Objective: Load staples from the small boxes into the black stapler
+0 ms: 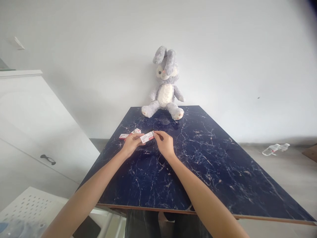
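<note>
Between my two hands is a small white box with red print (147, 137), held above the dark blue marbled table (198, 158). My left hand (132, 144) grips its left end between thumb and fingers. At the other end, my right hand (164, 142) pinches the box's right edge, where a dark strip shows; I cannot make out whether that is an opened flap. Just behind my left hand lie more red-and-white small boxes (124, 136), partly covered by the fingers.
A grey plush rabbit (165, 94) sits at the table's far edge against the wall. To the left stands a white cabinet (37, 132) with a dark handle. Clear plastic bottles (274, 149) lie on the floor at right. A white perforated chair (32, 208) is at lower left.
</note>
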### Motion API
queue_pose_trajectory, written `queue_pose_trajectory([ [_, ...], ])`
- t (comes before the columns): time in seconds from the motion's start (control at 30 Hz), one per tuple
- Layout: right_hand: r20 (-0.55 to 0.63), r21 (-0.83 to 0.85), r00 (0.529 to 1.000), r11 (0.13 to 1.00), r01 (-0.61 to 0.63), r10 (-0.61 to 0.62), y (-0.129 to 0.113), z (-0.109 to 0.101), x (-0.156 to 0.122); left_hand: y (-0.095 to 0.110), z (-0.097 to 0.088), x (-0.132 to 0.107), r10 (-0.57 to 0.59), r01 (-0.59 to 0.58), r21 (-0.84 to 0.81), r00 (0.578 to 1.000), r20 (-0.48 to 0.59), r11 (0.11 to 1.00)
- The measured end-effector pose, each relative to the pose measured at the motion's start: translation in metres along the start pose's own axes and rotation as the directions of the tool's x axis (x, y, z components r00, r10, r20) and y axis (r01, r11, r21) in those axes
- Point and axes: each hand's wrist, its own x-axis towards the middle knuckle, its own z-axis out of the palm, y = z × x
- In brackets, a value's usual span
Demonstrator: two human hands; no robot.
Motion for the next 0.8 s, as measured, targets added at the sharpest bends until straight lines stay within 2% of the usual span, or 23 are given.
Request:
queue_pose_trajectory([
  [0.07, 0.045, 0.171, 0.988, 0.973, -0.152, 0.147, 0.002, 0.002, 0.001, 0.000, -0.003, 0.000, -0.034, 0.036, -0.058, 0.999, 0.030, 0.998],
  [0.13, 0.173, 0.357, 0.947, 0.879, -0.315, 0.269, 0.004, 0.001, 0.003, 0.002, -0.006, 0.000, -0.073, 0.081, -0.097, 0.993, 0.090, 0.992],
  [0.2, 0.294, 0.459, 0.904, 0.783, -0.419, 0.311, 0.006, -0.001, 0.005, 0.006, -0.009, -0.001, -0.107, 0.126, -0.121, 0.982, 0.155, 0.985],
  [0.23, 0.310, 0.477, 0.897, 0.764, -0.434, 0.316, 0.007, -0.002, 0.006, 0.008, -0.009, -0.002, -0.115, 0.141, -0.134, 0.975, 0.188, 0.981],
  [0.33, 0.207, 0.447, 0.925, 0.810, -0.379, 0.318, 0.011, 0.000, 0.006, 0.014, -0.004, -0.005, -0.095, 0.130, -0.124, 0.962, 0.257, 0.984],
  [0.4, 0.154, 0.373, 0.946, 0.870, -0.323, 0.286, 0.014, 0.005, 0.004, 0.013, 0.004, -0.008, -0.070, 0.083, -0.043, 0.968, 0.243, 0.996],
  [0.5, 0.183, 0.234, 0.961, 0.940, -0.248, 0.208, 0.015, 0.012, -0.001, 0.007, 0.015, -0.013, -0.037, 0.026, 0.056, 0.981, 0.190, 0.998],
  [0.63, 0.186, 0.042, 0.980, 0.996, -0.077, 0.068, 0.012, 0.014, -0.006, 0.002, 0.020, -0.017, -0.055, 0.057, -0.004, 0.982, 0.182, 0.998],
  [0.7, 0.232, 0.051, 0.972, 0.997, -0.050, 0.037, 0.009, 0.014, -0.006, 0.002, 0.020, -0.018, -0.040, 0.045, -0.025, 0.984, 0.171, 0.999],
  [0.8, 0.325, 0.095, 0.944, 0.991, -0.099, 0.063, 0.005, 0.014, -0.006, 0.004, 0.021, -0.018, -0.002, -0.001, 0.024, 0.994, 0.108, 1.000],
])
